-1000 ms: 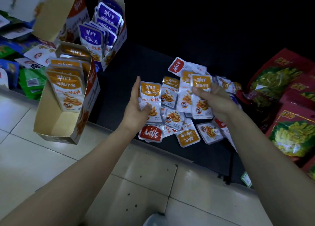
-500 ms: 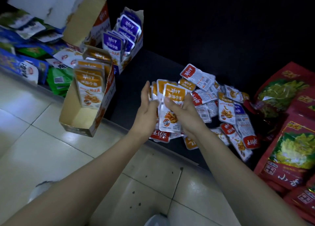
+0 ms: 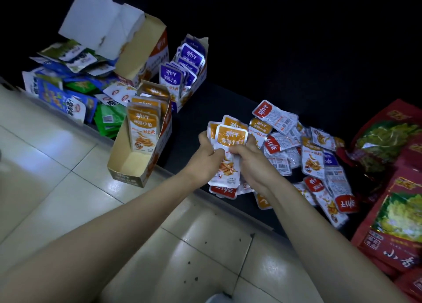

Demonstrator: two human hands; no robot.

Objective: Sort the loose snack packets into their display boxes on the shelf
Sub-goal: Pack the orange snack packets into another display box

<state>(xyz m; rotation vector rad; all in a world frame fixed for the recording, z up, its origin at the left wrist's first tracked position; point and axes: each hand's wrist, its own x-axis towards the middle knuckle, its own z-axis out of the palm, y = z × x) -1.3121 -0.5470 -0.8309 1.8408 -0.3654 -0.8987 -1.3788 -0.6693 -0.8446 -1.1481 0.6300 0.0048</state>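
Forearms (image 3: 118,229) bare; left hand (image 3: 204,163), right hand (image 3: 252,165) (likewise).

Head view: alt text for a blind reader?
The left hand and right hand grip a stack of orange packets over a dark shelf; loose packets lie right, an orange box and purple box stand left.

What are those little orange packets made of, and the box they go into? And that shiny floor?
The orange packets look like glossy plastic film: they catch the light and have flat sealed edges. The display box looks like thin cardboard, printed outside and plain matt tan inside. The floor seems to be glazed tile, since it mirrors the light and shows grout lines.
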